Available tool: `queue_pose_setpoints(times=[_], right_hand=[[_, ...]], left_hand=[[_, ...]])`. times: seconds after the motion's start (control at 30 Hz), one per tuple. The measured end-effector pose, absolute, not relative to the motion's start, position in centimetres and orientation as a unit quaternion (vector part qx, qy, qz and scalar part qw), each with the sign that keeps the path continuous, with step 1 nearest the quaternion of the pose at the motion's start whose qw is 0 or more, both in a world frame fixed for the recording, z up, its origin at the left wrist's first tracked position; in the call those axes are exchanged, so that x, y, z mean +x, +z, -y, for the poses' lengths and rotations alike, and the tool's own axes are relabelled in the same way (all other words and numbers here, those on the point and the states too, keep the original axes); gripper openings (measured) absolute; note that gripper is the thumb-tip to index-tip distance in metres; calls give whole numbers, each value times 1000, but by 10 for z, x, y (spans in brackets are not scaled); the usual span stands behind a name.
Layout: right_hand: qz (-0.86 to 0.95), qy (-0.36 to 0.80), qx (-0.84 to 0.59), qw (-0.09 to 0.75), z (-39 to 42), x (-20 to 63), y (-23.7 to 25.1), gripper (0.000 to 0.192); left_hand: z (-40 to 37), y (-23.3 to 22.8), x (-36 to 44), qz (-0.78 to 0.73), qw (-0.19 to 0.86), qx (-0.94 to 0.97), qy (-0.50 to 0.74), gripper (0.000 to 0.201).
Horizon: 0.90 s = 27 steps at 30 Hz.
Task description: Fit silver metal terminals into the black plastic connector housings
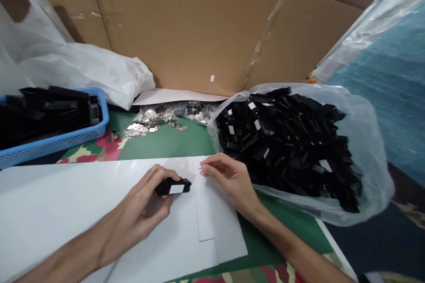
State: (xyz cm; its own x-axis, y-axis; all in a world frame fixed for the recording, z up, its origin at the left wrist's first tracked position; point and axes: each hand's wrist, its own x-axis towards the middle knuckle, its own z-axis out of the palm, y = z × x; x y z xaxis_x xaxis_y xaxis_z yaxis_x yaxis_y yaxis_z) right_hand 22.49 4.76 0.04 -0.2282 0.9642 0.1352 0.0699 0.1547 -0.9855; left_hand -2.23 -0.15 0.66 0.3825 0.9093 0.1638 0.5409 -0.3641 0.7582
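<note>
One black plastic part lies crosswise, pinched in the left hand; right hand holds nothing

The table has a green cover with a red and cream flower pattern at its edges. On it lies a big white board, and a narrow white strip lies on the board's right part. Behind the board, a blue basket stands at the left, a heap of small silver metal pieces in the middle, and a clear plastic bag full of black parts at the right.
</note>
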Motion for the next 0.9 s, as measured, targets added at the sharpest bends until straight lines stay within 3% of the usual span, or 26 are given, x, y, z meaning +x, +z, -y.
queue_pose_setpoints(times=[0.13,0.33,0.57,0.9], right_hand=[[662,451,-423,423,-41,223,2,12],[704,409,-405,416,-33,213,7,14],[716,361,-380,460,-30,213,6,16],[763,316,-352,440,-29,214,-1,17]], left_hand=[[-2,1,-22,-458,295,783,299,27],[-8,-6,-23,-439,245,793,344,7],[-7,-14,-22,-445,214,778,388,28],[1,-2,-26,-459,258,774,352,24]])
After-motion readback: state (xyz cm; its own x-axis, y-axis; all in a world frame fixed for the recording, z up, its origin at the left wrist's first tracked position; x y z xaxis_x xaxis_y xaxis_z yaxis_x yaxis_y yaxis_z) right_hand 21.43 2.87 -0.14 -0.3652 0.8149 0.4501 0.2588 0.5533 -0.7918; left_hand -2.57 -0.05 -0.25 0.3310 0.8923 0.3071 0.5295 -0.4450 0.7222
